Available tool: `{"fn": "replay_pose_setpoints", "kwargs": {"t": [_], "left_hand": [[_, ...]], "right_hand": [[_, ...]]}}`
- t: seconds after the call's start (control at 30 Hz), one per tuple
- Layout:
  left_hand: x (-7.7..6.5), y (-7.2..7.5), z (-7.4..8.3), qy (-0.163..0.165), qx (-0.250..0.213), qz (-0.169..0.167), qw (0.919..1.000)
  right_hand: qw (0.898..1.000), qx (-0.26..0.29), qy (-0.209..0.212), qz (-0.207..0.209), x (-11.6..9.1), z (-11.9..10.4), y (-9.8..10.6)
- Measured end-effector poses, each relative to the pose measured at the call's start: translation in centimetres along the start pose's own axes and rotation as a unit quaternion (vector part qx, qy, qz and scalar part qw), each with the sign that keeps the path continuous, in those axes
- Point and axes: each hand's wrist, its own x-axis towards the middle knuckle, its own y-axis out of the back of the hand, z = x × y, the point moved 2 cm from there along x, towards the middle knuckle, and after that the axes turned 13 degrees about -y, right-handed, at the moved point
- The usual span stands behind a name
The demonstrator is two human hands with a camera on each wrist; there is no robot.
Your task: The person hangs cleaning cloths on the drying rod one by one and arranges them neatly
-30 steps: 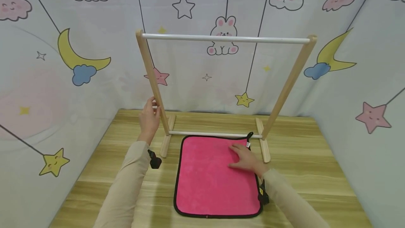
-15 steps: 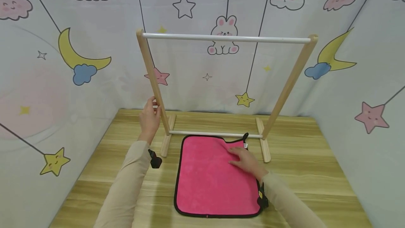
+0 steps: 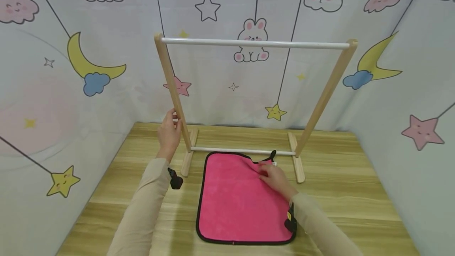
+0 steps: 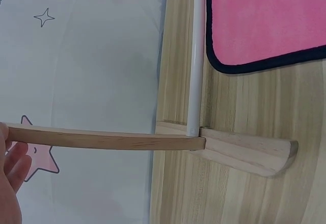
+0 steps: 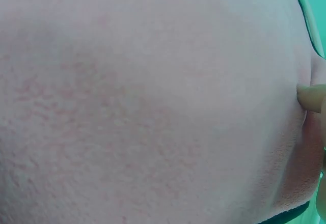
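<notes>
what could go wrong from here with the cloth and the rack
The right hand seems to pinch just a small fold of the pink cloth, so it might slip or lift unevenly. The cloth's black loop overlaps the lower rod in the head view; if they are close, it could catch there. The left hand holds one upright, so a careless tug might shift or tilt the rack.

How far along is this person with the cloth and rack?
Looks done: the rack stands upright, with the cloth laid before it.
In hand: the right hand pinches a cloth fold; the left hand holds a post.
Apparently remaining: lifting the cloth, as most lies flat, none over the top rail.
</notes>
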Motion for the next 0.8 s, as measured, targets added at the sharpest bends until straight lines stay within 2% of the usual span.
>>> {"fn": "replay_pose_setpoints", "kwargs": {"t": [0.2, 0.53, 0.8], "left_hand": [[-0.09, -0.01, -0.05, -0.001, -0.001, 0.0, 1.0], [-0.05, 0.04, -0.06, -0.001, 0.003, 0.004, 1.0], [-0.1, 0.15, 0.19, -0.001, 0.006, 0.004, 1.0]], "right_hand": [[1.0, 0.015, 0.0, 0.013, -0.2, 0.16, -0.01], [0.997, -0.069, 0.03, 0.005, 0.08, 0.31, -0.16], [0.999, -0.023, 0.019, -0.034, 0.5, 0.56, 0.35]]}}
